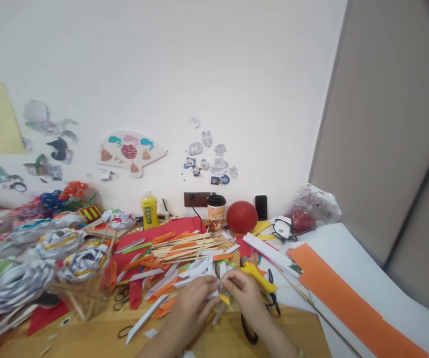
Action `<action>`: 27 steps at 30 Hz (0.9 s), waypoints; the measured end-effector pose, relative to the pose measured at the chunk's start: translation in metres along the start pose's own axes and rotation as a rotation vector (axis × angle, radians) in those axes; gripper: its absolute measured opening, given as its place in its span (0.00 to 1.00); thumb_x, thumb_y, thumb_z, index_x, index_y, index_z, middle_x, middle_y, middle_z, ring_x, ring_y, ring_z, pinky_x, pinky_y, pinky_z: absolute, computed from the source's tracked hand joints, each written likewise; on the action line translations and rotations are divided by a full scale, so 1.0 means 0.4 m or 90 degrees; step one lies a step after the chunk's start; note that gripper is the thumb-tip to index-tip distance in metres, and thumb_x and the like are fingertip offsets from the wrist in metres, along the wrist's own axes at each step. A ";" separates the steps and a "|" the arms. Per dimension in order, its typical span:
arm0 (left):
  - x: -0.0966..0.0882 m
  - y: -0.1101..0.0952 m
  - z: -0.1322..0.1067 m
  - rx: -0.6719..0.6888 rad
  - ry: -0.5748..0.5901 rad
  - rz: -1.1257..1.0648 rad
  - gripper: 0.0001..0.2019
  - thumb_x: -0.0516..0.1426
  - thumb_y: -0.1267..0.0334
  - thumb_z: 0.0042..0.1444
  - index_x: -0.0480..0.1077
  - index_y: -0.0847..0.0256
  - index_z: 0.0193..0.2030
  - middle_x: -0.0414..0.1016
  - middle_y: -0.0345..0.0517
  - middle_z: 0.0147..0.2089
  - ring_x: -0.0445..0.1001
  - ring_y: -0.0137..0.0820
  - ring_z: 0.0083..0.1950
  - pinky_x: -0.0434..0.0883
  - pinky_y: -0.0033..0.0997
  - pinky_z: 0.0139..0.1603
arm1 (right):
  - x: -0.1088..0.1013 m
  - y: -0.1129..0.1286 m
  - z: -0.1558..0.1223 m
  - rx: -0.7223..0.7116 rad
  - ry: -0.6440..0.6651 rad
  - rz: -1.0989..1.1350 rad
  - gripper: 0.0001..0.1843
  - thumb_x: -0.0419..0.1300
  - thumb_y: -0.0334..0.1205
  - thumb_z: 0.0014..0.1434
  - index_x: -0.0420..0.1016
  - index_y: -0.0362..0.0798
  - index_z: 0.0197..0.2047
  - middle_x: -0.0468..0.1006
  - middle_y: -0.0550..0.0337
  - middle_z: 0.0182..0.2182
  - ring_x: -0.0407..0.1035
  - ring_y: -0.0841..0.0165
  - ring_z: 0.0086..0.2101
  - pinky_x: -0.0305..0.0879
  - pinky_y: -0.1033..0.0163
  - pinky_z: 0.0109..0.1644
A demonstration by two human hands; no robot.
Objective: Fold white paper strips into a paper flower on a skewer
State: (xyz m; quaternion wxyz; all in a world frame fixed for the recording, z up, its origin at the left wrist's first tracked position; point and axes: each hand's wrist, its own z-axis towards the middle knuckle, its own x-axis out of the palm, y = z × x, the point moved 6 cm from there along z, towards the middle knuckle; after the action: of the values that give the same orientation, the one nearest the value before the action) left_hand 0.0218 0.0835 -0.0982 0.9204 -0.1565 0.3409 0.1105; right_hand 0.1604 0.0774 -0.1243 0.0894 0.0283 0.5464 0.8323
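My left hand and my right hand meet at the table's near edge, both closed in a pinch on a small folded piece of white and yellow paper strips. Loose white, orange and green paper strips lie around and behind the hands. A bundle of thin wooden sticks lies just beyond them. A yellow glue gun and black scissors rest to the right of my right hand.
Folded paper flowers crowd the left side. At the back stand a yellow bottle, a paper cup and a red ball. Orange and white sheets cover the right. Rubber bands lie on the wooden table.
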 end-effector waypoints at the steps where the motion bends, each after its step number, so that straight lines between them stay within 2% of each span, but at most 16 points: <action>1: -0.001 0.004 0.002 -0.024 0.005 -0.007 0.09 0.53 0.65 0.55 0.68 0.58 0.43 0.74 0.50 0.45 0.73 0.33 0.46 0.72 0.31 0.44 | -0.001 0.004 -0.001 -0.013 -0.009 0.003 0.10 0.58 0.44 0.51 0.71 0.46 0.27 0.72 0.61 0.24 0.68 0.68 0.28 0.64 0.65 0.34; 4: -0.010 0.023 0.009 -0.123 -0.016 -0.019 0.13 0.53 0.62 0.55 0.67 0.58 0.47 0.71 0.54 0.49 0.70 0.38 0.50 0.71 0.38 0.47 | -0.003 0.032 -0.008 -0.086 -0.043 -0.004 0.08 0.59 0.42 0.52 0.72 0.47 0.27 0.73 0.59 0.28 0.68 0.66 0.33 0.64 0.62 0.39; 7: -0.010 0.029 0.016 -0.162 -0.017 -0.055 0.10 0.52 0.62 0.55 0.68 0.59 0.43 0.72 0.53 0.45 0.71 0.38 0.48 0.71 0.39 0.46 | 0.002 0.056 -0.014 -0.134 -0.038 -0.014 0.09 0.59 0.42 0.53 0.72 0.48 0.26 0.74 0.57 0.31 0.68 0.64 0.36 0.63 0.60 0.43; 10: -0.003 0.017 0.022 -0.126 0.021 -0.095 0.09 0.52 0.65 0.55 0.69 0.58 0.41 0.73 0.50 0.42 0.72 0.35 0.45 0.71 0.35 0.45 | -0.001 0.039 -0.011 -0.080 -0.031 -0.002 0.10 0.57 0.45 0.54 0.72 0.47 0.29 0.74 0.56 0.31 0.69 0.64 0.35 0.64 0.60 0.41; 14: 0.007 0.002 0.017 -0.075 0.057 -0.088 0.11 0.52 0.69 0.53 0.68 0.58 0.43 0.72 0.49 0.46 0.71 0.33 0.48 0.70 0.31 0.48 | -0.010 -0.017 -0.005 0.047 -0.040 0.025 0.14 0.59 0.43 0.50 0.69 0.47 0.40 0.72 0.56 0.35 0.69 0.66 0.33 0.65 0.61 0.37; 17: 0.018 -0.007 0.012 -0.038 0.086 -0.078 0.12 0.52 0.69 0.53 0.68 0.58 0.44 0.72 0.49 0.47 0.70 0.32 0.49 0.69 0.30 0.49 | 0.003 -0.025 -0.003 0.047 0.015 0.019 0.07 0.59 0.39 0.50 0.69 0.46 0.33 0.72 0.59 0.31 0.68 0.67 0.32 0.64 0.63 0.36; 19: 0.019 -0.010 0.011 -0.016 0.082 -0.058 0.10 0.52 0.69 0.53 0.68 0.58 0.43 0.73 0.49 0.45 0.71 0.32 0.48 0.69 0.30 0.48 | 0.007 -0.021 -0.002 0.044 0.021 0.021 0.03 0.58 0.36 0.49 0.68 0.46 0.29 0.71 0.63 0.26 0.67 0.69 0.29 0.62 0.65 0.34; 23: 0.011 -0.008 0.011 0.000 0.053 -0.019 0.07 0.52 0.69 0.53 0.68 0.59 0.38 0.74 0.49 0.41 0.73 0.32 0.43 0.71 0.29 0.44 | 0.006 -0.020 0.001 0.053 0.015 0.045 0.03 0.58 0.34 0.48 0.67 0.46 0.28 0.69 0.65 0.24 0.66 0.70 0.27 0.60 0.67 0.32; 27: 0.008 -0.008 0.011 0.007 0.054 -0.025 0.07 0.52 0.68 0.53 0.68 0.59 0.38 0.74 0.50 0.42 0.73 0.32 0.44 0.71 0.30 0.44 | 0.005 -0.023 0.002 0.047 0.021 0.065 0.04 0.59 0.35 0.48 0.67 0.46 0.28 0.69 0.65 0.24 0.65 0.70 0.28 0.60 0.67 0.32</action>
State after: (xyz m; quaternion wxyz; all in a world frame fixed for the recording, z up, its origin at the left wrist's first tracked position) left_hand 0.0277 0.0822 -0.0964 0.9081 -0.1625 0.3767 0.0839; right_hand 0.1597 0.0820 -0.1324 0.0367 0.0454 0.5759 0.8154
